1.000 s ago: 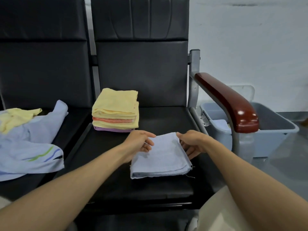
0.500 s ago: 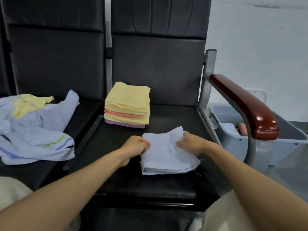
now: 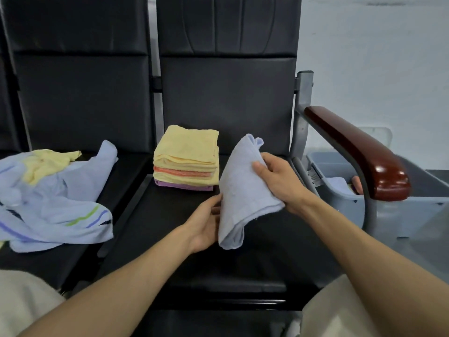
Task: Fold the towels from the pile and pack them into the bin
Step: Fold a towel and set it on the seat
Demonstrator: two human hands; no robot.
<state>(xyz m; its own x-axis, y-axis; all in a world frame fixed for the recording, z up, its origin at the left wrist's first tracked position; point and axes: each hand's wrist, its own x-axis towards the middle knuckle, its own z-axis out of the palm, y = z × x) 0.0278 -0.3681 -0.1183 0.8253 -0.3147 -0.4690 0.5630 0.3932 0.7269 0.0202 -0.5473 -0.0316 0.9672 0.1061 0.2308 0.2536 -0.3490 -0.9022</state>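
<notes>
Head view: the right hand (image 3: 279,183) grips the folded blue towel (image 3: 243,190), thumb on its front face, and holds it lifted above the seat (image 3: 243,263); the left hand (image 3: 206,222) is relaxed and flat, touching the towel's lower left edge; this towel looks folded but not yet packed. Behind it a stack of folded towels (image 3: 187,159) waits on the same seat; on the left seat the loose pile (image 3: 48,203) lies unfolded; to the right, beyond the armrest (image 3: 352,147), the bin (image 3: 401,215) seems to hold only a few pieces; I judge much work is left.
</notes>
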